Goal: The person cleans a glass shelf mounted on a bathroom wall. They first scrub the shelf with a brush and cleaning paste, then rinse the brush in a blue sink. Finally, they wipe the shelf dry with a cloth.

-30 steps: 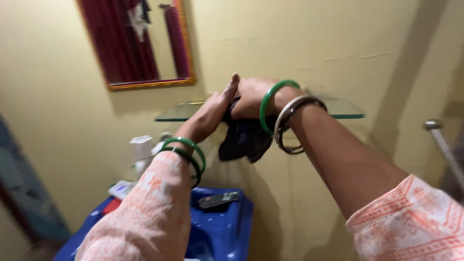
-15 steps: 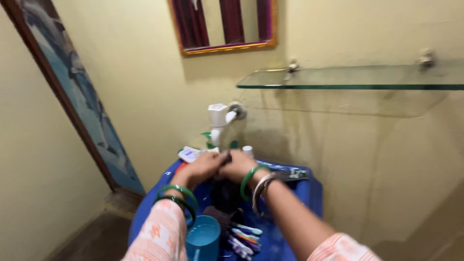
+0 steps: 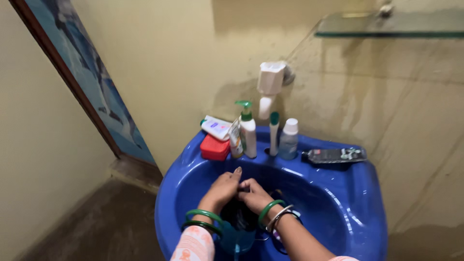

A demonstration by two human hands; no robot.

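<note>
Hands low in the frame: I am pressing my left hand [image 3: 221, 189] and right hand [image 3: 255, 195] together, both clamped on a dark cloth [image 3: 238, 216] inside the blue sink [image 3: 348, 203]. Judging by this, I am mid-wash; rinsing needs the tap [image 3: 269, 87] above.

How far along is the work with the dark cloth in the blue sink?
Done: the dark cloth is down in the sink. In hand: the left hand and right hand both press on it over a teal cup. Left: no water shows running from the tap, and the cloth has not been lifted out.
</note>
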